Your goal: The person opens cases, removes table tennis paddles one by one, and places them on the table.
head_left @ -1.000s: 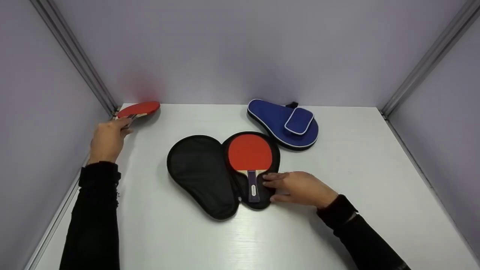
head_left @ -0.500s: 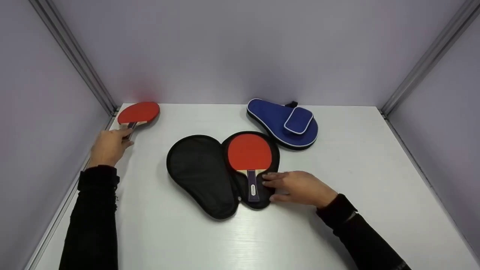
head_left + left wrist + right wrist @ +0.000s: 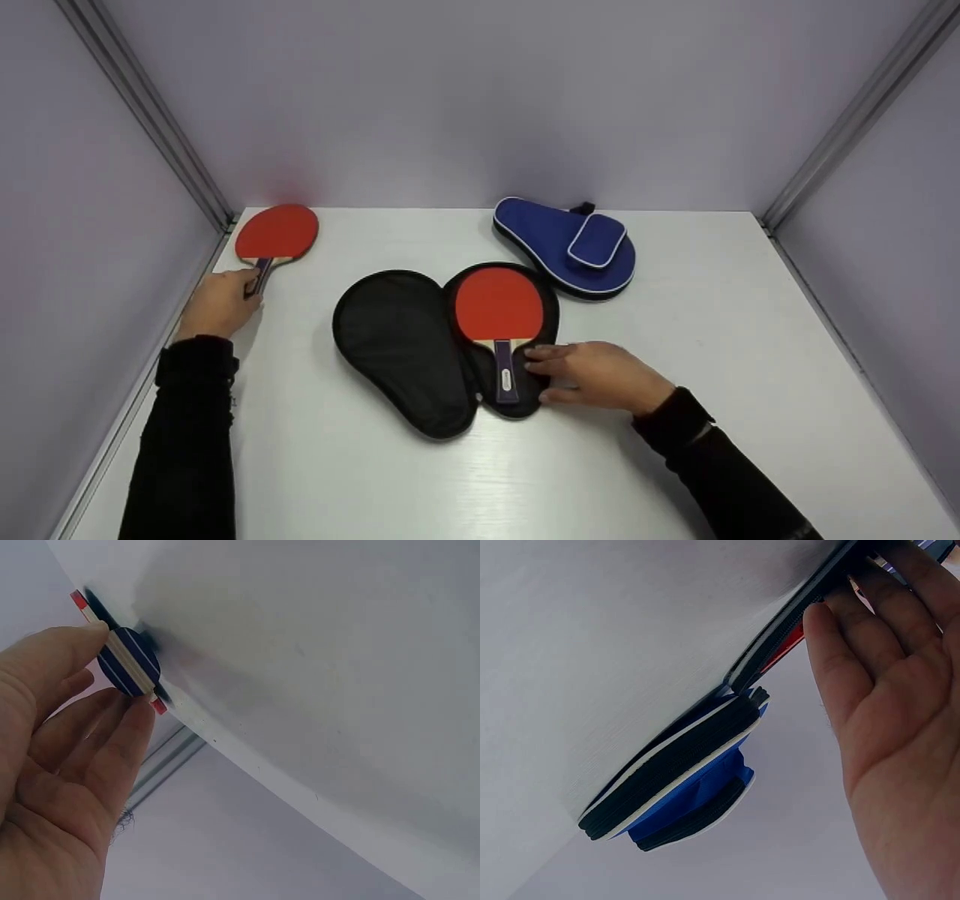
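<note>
At the far left of the table, my left hand pinches the handle of a red table tennis bat. The handle's striped end shows between thumb and fingers in the left wrist view. A second red bat lies in the right half of an opened black bat case, its purple handle toward me. With fingers nearly straight, my right hand touches the right edge of that half, beside the bat's handle. In the right wrist view the fingertips at the case are partly dark.
A closed blue bat case with white piping and a small pocket lies at the back, against the black case's upper right edge. Grey panels wall in the white table at the back and both sides.
The left bat has gone from tilted, seen nearly edge-on, to lying flatter, as my left hand lowers its handle toward me. My right hand stays in place.
</note>
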{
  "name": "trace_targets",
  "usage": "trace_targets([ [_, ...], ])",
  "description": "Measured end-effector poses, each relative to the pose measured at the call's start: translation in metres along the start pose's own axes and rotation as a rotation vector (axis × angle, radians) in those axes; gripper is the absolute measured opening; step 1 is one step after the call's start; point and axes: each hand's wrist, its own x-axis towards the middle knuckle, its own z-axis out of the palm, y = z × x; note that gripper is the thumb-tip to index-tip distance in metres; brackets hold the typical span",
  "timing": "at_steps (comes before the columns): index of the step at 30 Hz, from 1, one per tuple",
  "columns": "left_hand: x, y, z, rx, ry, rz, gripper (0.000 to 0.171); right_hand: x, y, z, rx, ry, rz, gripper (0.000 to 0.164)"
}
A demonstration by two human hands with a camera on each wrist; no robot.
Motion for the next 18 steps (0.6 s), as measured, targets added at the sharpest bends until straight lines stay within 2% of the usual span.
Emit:
trace_targets([
  [4, 0.002, 0.005, -0.001, -0.005, 0.035, 0.037, 0.046, 0.0, -0.001, -0.001, -0.003, -0.003, 0.004, 0.054],
  [10, 0.004, 0.025, -0.004, 0.01, 0.1, 0.08, 0.036, 0.0, -0.002, 0.0, -0.012, -0.019, 0.013, 0.054],
  [18, 0.006, 0.059, -0.007, 0.014, 0.078, 0.088, 0.052, 0.001, -0.001, -0.001, -0.01, -0.004, 0.004, 0.054],
])
